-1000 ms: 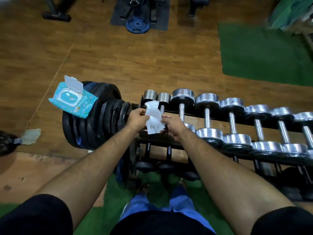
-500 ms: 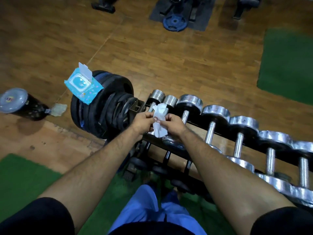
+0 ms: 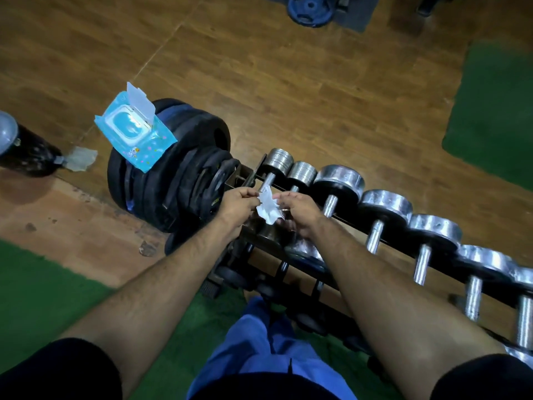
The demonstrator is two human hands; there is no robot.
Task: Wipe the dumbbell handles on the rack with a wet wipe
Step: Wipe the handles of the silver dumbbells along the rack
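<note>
A crumpled white wet wipe (image 3: 268, 209) hangs between my two hands above the left end of the dumbbell rack (image 3: 340, 217). My left hand (image 3: 237, 204) pinches its left edge and my right hand (image 3: 298, 212) pinches its right edge. Several chrome dumbbells (image 3: 386, 204) lie in a row on the rack, handles pointing toward me. The leftmost dumbbell's handle (image 3: 268, 180) shows just beyond the wipe. The near ends of the first dumbbells are hidden under my hands.
An open blue wet-wipe pack (image 3: 134, 134) lies on a stack of black weight plates (image 3: 178, 180) left of the rack. A dark bottle (image 3: 23, 151) lies on the floor at far left. Green mats (image 3: 496, 111) and a blue plate (image 3: 310, 8) lie farther off.
The camera has tilted and drifted right relative to the floor. My hands have bunched the wipe into a smaller crumpled shape, still over the rack's left end.
</note>
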